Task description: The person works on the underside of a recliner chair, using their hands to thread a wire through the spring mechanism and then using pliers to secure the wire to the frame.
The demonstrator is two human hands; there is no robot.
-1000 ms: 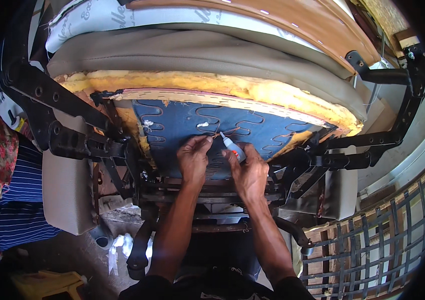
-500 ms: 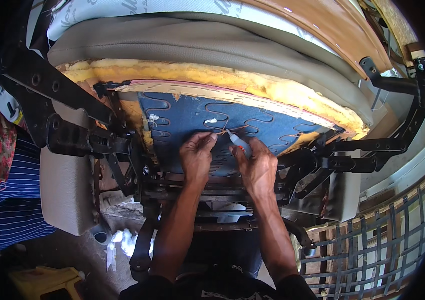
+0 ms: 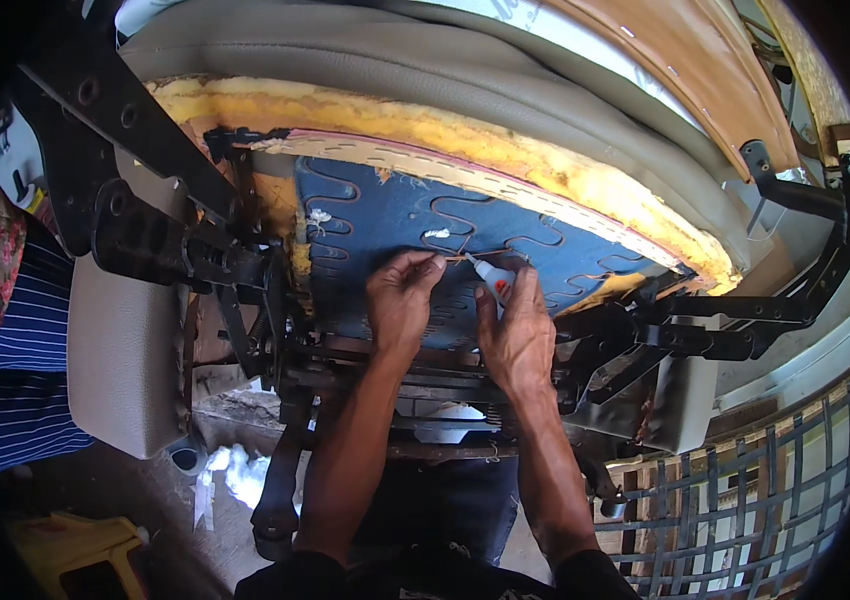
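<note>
My right hand [image 3: 519,335] is closed round a small white glue-type bottle [image 3: 492,276] with a narrow nozzle and a red mark. The nozzle tip points at a thin orange-brown cord [image 3: 456,257] beside a zigzag spring [image 3: 465,213]. Opposite it, my left hand [image 3: 401,302] pinches with thumb and forefinger at the cord's left end; the fingertips hide exactly what is gripped. Both hands are over the blue backing cloth [image 3: 340,290] of an upturned seat, and a white tuft [image 3: 436,233] lies just beyond them.
Yellow foam [image 3: 345,103] and grey-brown upholstery [image 3: 315,50] edge the seat's far side. Black metal brackets flank it on the left [image 3: 150,235] and right [image 3: 745,290]. A webbed frame [image 3: 745,510] stands at lower right, a yellow object [image 3: 70,545] at lower left.
The head view has shifted and tilted a little, so the seat sits differently in the picture. Both hands stay at the same spring, with the bottle's nozzle still by the cord.
</note>
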